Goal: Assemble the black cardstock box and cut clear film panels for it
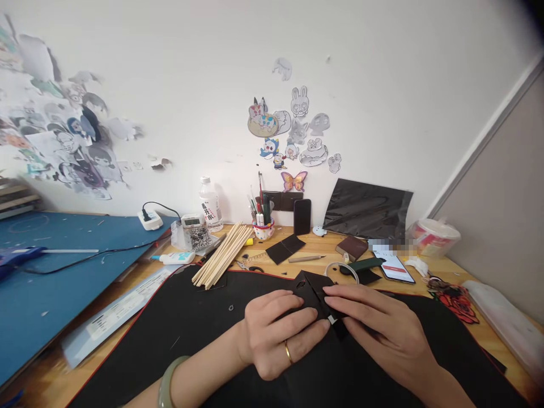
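A folded piece of black card [309, 279], with a small cut-out hole near its far left corner, is between my two hands above the black mat [204, 351]. My left hand [283, 334], wearing a gold ring, is closed on the card's left side with its fingers bent. From the right, my right hand [382, 326] pinches the other side, fingers on top and thumb beneath. A small whitish bit [332, 320] shows at the card's near edge between the hands; I cannot make out what it is. The palms hide much of the card.
Behind the mat lie wooden sticks [223, 255], a flat black card [285, 248], a craft knife [306, 259], scissors [250, 267] and a white ring-shaped coil [342, 273]. A pen cup [263, 228] and bottle [209, 204] stand by the wall. At right lies a lit phone [393, 263].
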{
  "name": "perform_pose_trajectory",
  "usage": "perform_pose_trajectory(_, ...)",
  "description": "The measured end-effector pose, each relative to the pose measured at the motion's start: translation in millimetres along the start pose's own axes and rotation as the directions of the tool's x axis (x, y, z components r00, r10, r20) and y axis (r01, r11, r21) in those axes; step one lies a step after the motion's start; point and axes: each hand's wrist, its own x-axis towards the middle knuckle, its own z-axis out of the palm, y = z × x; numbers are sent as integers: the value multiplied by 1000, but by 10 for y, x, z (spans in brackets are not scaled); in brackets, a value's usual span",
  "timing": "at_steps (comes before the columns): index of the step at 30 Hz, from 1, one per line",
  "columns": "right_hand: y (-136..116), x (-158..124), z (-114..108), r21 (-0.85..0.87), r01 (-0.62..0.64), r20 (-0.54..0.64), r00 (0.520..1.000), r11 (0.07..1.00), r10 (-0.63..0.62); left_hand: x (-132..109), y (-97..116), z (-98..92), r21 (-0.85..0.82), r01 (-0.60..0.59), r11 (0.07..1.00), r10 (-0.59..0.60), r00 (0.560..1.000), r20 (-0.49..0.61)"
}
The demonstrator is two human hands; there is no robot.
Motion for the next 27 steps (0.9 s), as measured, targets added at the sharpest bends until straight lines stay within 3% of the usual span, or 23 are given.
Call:
perform_pose_trajectory(5,14,-7,0,17,-8,-1,1000,1000,8,-8,0,25,17,-12,1000,14,998,-66)
perform_pose_trajectory(13,6,2,-8,31,-11,-11,1000,999,11,-18,4,31,29,-11,1000,13,997,-82)
perform_pose_trajectory(19,11,-16,-5,53,-6,0,1000,999,6,37,42,-51,4,61,998,-61,996,70)
perform_pose_trajectory(23,9,-23,-6,50,3,-11,1000,999,-2,-6,44,-6,-8,14,1000,-15,999,-52)
perform_pose_trajectory(27,2,-15,-8,48,1,-16,1000,999,0,-28,57,-7,-19,46,999,-46,999,17)
